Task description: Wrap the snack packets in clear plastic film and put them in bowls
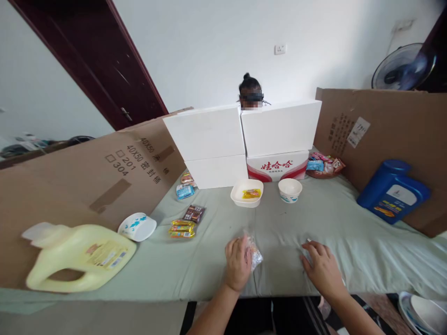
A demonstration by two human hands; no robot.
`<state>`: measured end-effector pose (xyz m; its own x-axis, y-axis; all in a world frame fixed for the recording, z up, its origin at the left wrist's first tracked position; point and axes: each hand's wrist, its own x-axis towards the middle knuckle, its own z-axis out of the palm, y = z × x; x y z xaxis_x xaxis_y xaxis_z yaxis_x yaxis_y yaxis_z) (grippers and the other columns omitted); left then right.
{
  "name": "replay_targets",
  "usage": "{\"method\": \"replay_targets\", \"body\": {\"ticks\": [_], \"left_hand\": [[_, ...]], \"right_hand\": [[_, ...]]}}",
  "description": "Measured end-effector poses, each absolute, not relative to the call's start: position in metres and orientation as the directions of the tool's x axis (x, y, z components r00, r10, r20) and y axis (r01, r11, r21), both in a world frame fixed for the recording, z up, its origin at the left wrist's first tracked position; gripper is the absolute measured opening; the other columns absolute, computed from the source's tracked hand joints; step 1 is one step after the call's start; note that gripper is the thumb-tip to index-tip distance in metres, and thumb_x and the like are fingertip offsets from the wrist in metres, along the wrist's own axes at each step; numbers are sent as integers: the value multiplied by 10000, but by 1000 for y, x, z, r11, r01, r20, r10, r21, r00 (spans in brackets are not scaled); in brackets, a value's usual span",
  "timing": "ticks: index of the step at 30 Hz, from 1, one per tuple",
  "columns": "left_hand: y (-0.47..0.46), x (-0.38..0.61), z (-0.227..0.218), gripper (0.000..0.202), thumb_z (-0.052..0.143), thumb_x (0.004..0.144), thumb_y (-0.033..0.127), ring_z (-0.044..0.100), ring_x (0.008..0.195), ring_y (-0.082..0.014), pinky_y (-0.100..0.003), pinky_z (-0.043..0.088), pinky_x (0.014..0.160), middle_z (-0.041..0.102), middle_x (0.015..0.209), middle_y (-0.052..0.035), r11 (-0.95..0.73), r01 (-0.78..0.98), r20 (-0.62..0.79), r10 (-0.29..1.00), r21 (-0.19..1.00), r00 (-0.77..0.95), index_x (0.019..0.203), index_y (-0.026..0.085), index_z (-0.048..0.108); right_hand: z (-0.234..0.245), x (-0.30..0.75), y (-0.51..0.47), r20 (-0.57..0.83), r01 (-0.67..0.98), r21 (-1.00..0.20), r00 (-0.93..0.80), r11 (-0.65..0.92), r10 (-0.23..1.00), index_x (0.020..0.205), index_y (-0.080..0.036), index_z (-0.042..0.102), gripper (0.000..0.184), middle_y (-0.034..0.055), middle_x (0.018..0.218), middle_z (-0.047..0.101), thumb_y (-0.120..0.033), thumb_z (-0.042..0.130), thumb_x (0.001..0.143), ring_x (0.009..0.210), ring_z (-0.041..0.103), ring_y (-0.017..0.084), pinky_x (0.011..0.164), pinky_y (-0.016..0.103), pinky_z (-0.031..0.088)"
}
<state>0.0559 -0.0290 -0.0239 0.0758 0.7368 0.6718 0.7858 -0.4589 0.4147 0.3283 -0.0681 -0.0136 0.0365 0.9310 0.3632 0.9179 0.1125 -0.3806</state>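
My left hand (238, 263) is closed around the side of a crinkled clear plastic packet (256, 257) near the table's front edge. What the packet contains is hard to make out. To the right, my right hand (323, 265) rests on the cloth with its fingers curved over something small and pale, mostly hidden beneath the palm. Beyond the hands, a square white bowl (237, 199) holds a yellow-wrapped snack (252, 193). A round paper bowl (290, 190) with a blue pattern stands upright beside it.
Yellow snack packs (181, 229), a brown packet (194, 213) and a tipped paper bowl (137, 227) lie left, near a yellow jug (84, 256). White boxes (216, 139) stand before a person. A snack basket (324, 173), a blue jug (393, 190) and cardboard (401, 135) are right.
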Motion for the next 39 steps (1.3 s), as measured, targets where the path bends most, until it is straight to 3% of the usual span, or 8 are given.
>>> {"method": "replay_targets", "body": {"ticks": [4,8,13,20,27,31,35,39], "left_hand": [[-39,29,-4,261,560,863,252,549,1128,-272,-491,416,1012,638,1123,-93,-661,699,509,715,272,479,1113,228,635],[-48,13,4,559,679,784,384,469,1256,-314,-505,429,1035,562,1294,-121,-684,664,385,724,301,572,1297,219,532],[-57,36,-12,303,548,885,198,581,1078,-235,-410,520,929,606,1136,-96,-599,717,529,762,356,373,1181,230,603],[-58,58,-26,167,524,912,258,591,977,-216,-353,534,849,597,1011,-89,-569,649,583,780,505,230,1012,202,645],[-60,50,-22,122,495,922,244,592,874,-183,-315,516,797,586,897,-59,-485,548,493,858,682,145,888,200,603],[-54,48,-32,161,479,937,336,603,824,-158,-270,523,735,567,907,-50,-342,358,411,902,869,-135,874,195,526],[-47,27,-40,193,548,888,384,614,840,-150,-263,524,737,555,993,-54,-319,257,400,830,912,-389,887,206,473],[-52,5,-28,119,532,883,308,592,908,-174,-310,514,787,539,992,-51,-360,458,573,637,812,-516,942,218,480]], "right_hand": [[-28,354,-72,289,972,-214,162,-102,943,1152,-203,604,333,136,1036,619,-284,459,863,949,561,315,783,439,456],[-32,352,-71,282,953,-301,132,-43,950,1139,-205,598,346,112,944,629,-210,352,896,895,598,269,810,413,461],[-6,297,-66,257,813,-547,-65,200,964,1238,-231,524,384,92,1068,598,-221,277,945,851,634,195,745,327,504],[32,235,-54,62,755,-511,-445,411,894,1246,-254,564,429,84,1119,613,-118,383,881,861,655,183,722,268,477],[12,308,-58,-11,696,-654,-399,295,917,1197,-273,608,370,56,1034,659,-239,378,909,906,649,190,793,293,467],[1,338,-56,-34,824,-539,-231,177,972,1201,-225,612,400,81,1012,653,-273,323,930,869,641,222,788,356,479],[-4,333,-51,199,904,-387,-109,180,974,1124,-209,656,322,112,1059,637,-284,434,902,1009,569,281,896,436,439],[-1,299,-50,362,837,-460,-129,297,923,1175,-202,600,324,123,1154,592,-324,522,885,1097,520,274,949,437,424]]}}
